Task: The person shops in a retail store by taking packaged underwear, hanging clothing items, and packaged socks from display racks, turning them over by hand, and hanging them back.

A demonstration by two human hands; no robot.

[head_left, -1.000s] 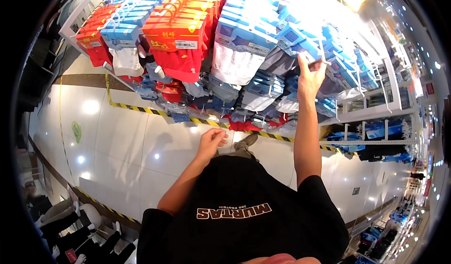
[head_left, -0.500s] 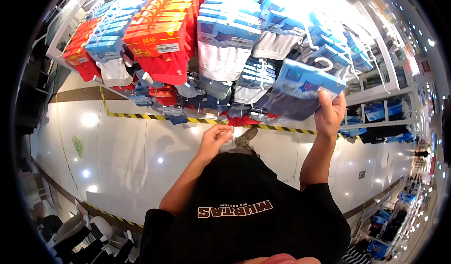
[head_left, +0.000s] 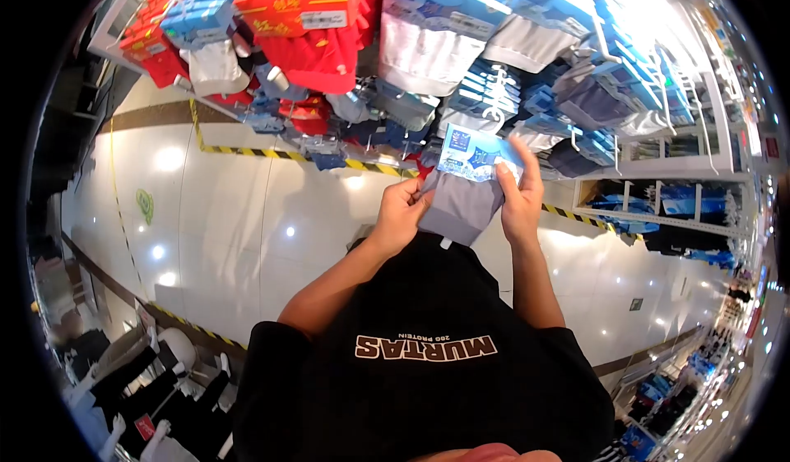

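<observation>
A pack of grey underwear [head_left: 462,203] with a blue card header and a white hanger hook is held in front of my chest. My left hand [head_left: 400,212] grips its left edge. My right hand [head_left: 518,195] grips its right edge, thumb on the blue header. Just beyond the pack hangs the display rack [head_left: 428,42], full of similar packs in blue, red and orange card headers.
White shelving [head_left: 658,157] with more blue packs stands to the right. Yellow-black tape [head_left: 271,153] runs along the glossy tiled floor under the rack. White mannequin parts and dark garments [head_left: 140,388] lie at lower left.
My right hand has taken the grey pack off the rack and brought it down toward my chest. My left hand has risen and taken hold of the pack's left edge.
</observation>
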